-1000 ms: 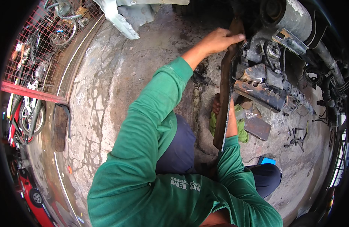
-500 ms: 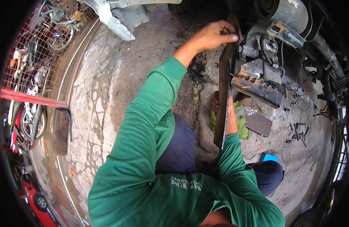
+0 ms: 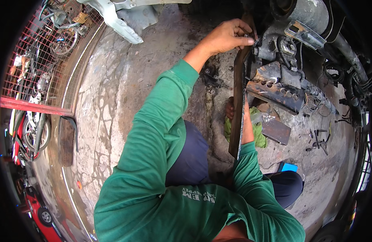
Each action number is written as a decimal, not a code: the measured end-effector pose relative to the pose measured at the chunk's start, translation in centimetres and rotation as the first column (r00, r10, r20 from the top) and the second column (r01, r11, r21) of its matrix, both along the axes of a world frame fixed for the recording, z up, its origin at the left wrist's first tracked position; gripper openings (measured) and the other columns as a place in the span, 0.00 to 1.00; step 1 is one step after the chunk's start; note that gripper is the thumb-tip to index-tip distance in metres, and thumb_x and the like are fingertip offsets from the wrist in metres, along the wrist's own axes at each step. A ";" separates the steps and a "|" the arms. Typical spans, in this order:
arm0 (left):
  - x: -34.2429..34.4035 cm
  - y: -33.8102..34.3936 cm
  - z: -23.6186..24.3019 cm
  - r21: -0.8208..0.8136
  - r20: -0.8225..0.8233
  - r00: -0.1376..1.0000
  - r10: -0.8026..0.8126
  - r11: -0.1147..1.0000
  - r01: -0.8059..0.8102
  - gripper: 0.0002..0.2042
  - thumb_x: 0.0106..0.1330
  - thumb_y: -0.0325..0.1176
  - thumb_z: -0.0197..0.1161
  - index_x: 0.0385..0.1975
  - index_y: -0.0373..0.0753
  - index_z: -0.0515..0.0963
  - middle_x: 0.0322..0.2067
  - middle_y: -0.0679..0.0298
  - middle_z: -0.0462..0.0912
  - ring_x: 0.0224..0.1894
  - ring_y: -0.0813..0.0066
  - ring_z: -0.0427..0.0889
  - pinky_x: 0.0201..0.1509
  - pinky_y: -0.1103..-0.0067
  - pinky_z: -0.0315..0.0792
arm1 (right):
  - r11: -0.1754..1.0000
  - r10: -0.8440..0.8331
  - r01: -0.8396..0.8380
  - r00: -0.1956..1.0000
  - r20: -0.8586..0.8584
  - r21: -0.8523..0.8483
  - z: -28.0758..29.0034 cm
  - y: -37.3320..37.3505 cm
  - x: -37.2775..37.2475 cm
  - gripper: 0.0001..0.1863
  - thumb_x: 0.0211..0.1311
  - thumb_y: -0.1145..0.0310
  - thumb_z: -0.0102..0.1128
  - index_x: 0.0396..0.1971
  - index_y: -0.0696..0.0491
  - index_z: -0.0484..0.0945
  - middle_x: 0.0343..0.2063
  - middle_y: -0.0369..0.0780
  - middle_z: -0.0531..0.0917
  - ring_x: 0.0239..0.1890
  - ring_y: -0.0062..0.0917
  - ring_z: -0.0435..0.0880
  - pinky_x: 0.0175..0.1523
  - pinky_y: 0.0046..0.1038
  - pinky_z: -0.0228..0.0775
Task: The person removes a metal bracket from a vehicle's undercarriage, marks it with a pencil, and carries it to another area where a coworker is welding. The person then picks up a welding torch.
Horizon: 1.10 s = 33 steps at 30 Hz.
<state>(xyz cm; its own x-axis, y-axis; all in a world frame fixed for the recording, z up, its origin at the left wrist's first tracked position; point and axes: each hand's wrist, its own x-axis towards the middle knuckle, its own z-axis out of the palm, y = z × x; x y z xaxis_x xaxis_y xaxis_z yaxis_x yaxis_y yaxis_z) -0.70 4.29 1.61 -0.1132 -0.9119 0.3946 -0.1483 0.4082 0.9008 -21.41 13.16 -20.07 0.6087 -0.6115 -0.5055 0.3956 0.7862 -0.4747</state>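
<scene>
On the cracked concrete floor (image 3: 117, 92), one blue box (image 3: 290, 167) lies nearest, beside one knee (image 3: 285, 188). Beyond, the right hand (image 3: 230, 108) is behind one long dark bar (image 3: 238, 101), perhaps supporting it; its hold is hidden. The left hand (image 3: 228, 38), half-curled at the bar's far part, perhaps steadies it; gripping, I cannot tell. Toward the floor's far right corner hangs one grey cylinder (image 3: 311, 18).

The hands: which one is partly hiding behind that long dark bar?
The right hand, by the green cloth: the dark bar hides part of it. The left hand, higher in the picture, shows plainly.
</scene>
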 end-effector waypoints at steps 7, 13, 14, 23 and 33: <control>0.1 0.0 1.1 0.328 0.148 0.989 0.024 0.942 -0.072 0.18 0.72 0.44 0.66 0.43 0.30 0.81 0.23 0.66 0.79 0.21 0.80 0.77 0.26 0.81 0.71 | 0.999 -0.034 0.033 0.996 -0.081 -0.009 1.0 0.1 -0.3 0.36 0.67 0.26 0.41 0.25 0.47 0.73 0.11 0.33 0.66 0.10 0.24 0.62 0.16 0.28 0.50; -0.3 -0.2 0.0 0.201 0.047 0.998 0.032 0.979 -0.040 0.24 0.74 0.52 0.61 0.39 0.30 0.82 0.22 0.65 0.80 0.19 0.79 0.76 0.24 0.80 0.70 | 0.994 -0.013 0.010 0.999 -0.033 -0.108 0.5 0.1 -0.6 0.35 0.70 0.29 0.38 0.24 0.48 0.72 0.11 0.34 0.66 0.09 0.24 0.62 0.15 0.28 0.49; -0.1 0.0 -0.6 0.078 -0.001 0.999 0.036 0.996 -0.035 0.26 0.74 0.54 0.59 0.38 0.30 0.82 0.22 0.65 0.80 0.19 0.79 0.76 0.24 0.80 0.70 | 0.996 -0.025 0.021 0.999 -0.044 -0.082 0.7 0.3 -0.1 0.35 0.70 0.29 0.38 0.23 0.47 0.71 0.11 0.34 0.66 0.09 0.24 0.62 0.15 0.28 0.49; 4.5 -0.3 -0.5 0.401 -0.224 0.937 0.268 0.902 -0.162 0.24 0.71 0.55 0.64 0.30 0.35 0.79 0.18 0.70 0.73 0.15 0.80 0.69 0.18 0.81 0.61 | 0.997 -0.027 0.022 0.997 -0.070 -0.069 0.5 0.1 0.0 0.31 0.71 0.32 0.43 0.19 0.43 0.69 0.10 0.33 0.66 0.09 0.23 0.61 0.15 0.28 0.48; 0.3 -3.2 -22.9 0.273 0.889 0.395 -0.233 0.961 -0.046 0.17 0.55 0.47 0.75 0.35 0.40 0.88 0.39 0.51 0.88 0.43 0.52 0.86 0.50 0.63 0.78 | 0.999 -0.033 0.032 0.989 -0.142 -0.010 0.5 0.1 -0.4 0.30 0.67 0.30 0.48 0.20 0.40 0.71 0.09 0.30 0.66 0.08 0.20 0.59 0.14 0.25 0.43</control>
